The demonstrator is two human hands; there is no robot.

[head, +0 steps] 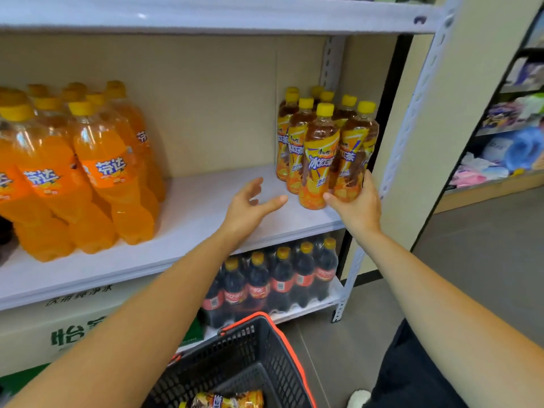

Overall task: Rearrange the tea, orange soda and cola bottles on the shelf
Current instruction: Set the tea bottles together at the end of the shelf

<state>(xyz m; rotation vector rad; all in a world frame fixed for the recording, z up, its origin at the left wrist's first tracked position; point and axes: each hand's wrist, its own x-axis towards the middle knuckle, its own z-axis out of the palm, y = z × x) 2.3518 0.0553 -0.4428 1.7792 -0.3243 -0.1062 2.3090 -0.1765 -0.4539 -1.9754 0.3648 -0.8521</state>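
Note:
Several iced tea bottles [319, 154] with yellow caps stand bunched at the right end of the middle shelf board [206, 201]. My right hand [357, 203] grips the foot of the rightmost front tea bottle [354, 154], thumb on one side and fingers round the other. My left hand [253, 201] hovers over the bare shelf just left of the tea, fingers spread and holding nothing. Several large orange soda bottles [97, 172] fill the left end of the same shelf. Cola bottles [276, 281] in shrink wrap stand on the shelf below.
A black basket [250, 357] with orange rim sits on the floor under my arms, with tea bottles [226, 400] lying in it. A white-green water carton [67, 328] is on the lower shelf at left. A grey upright post [412, 113] bounds the shelf on the right.

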